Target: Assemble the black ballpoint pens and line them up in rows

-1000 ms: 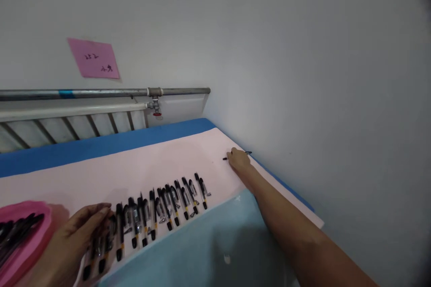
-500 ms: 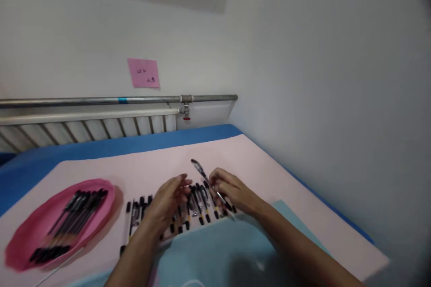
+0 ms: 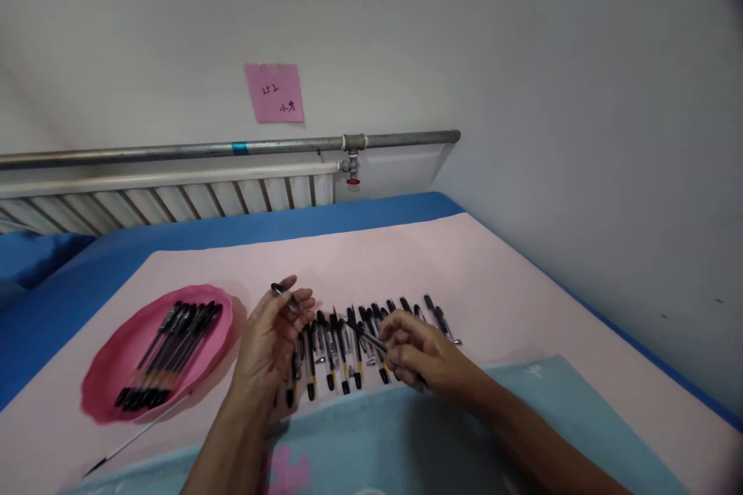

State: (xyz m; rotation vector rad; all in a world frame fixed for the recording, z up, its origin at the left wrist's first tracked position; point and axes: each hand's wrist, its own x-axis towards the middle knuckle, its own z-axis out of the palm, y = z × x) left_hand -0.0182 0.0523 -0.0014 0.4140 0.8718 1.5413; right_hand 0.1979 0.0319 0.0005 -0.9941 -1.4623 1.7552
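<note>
A row of several black pens and caps [image 3: 354,336] lies on a pale pink sheet [image 3: 493,278]. My left hand [image 3: 272,344] hovers over the row's left end, with a small dark pen cap [image 3: 281,292] pinched at its fingertips. My right hand [image 3: 421,356] is closed on a pen [image 3: 365,337] whose thin tip points left toward the left hand. A pink plate [image 3: 104,394] at the left holds several assembled black pens [image 3: 168,352].
A thin white refill [image 3: 136,437] lies near the plate's front edge. A light blue cloth [image 3: 406,441] covers the near side. Behind the blue surface [image 3: 232,232] run a radiator and metal pipe [image 3: 232,147]. A white wall [image 3: 609,170] stands close on the right.
My right hand came back from the far right corner with a pen and now holds it over the row. My left hand lifted a cap. The view swung left, and the plate came into full view.
</note>
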